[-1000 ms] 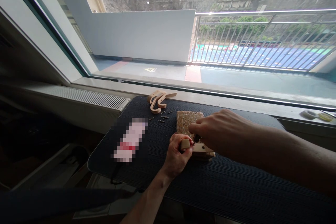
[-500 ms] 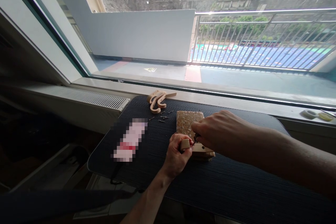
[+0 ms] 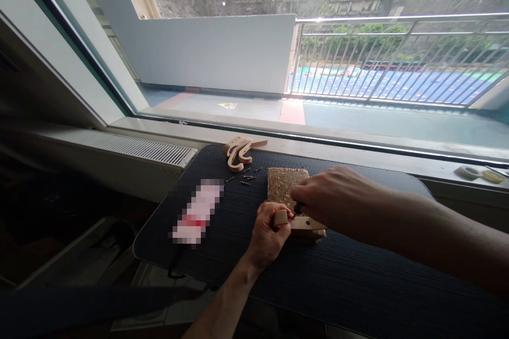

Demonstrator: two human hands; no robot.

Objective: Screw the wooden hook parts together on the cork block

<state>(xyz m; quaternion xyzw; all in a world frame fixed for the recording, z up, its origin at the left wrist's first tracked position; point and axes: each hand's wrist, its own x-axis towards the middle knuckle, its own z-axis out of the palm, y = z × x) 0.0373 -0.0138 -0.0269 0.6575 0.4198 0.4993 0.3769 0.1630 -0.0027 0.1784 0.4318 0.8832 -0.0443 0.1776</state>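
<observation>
My left hand [image 3: 269,233] is closed around the curved end of a pale wooden hook [image 3: 302,223]. The hook's flat arm, with a dark hole in it, lies across the near end of a brown, rough-patterned block [image 3: 280,183]. Above the hook, my right hand [image 3: 318,190] is closed on what looks like a small screwdriver [image 3: 297,208]. Its dark shaft slants down to the hook beside my left fingertips; the handle is hidden in my palm, and the tip's contact point is unclear.
More wooden hooks [image 3: 236,153] lie at the table's back edge, with several loose screws [image 3: 247,177] in front of them. A blurred pink item [image 3: 196,214] is on the left of the black table [image 3: 234,259]. Tape rolls [image 3: 469,172] sit on the windowsill at right.
My right hand has turned slightly, and more of the hook's arm around the hole shows. My left hand, the hook and the block have stayed in place.
</observation>
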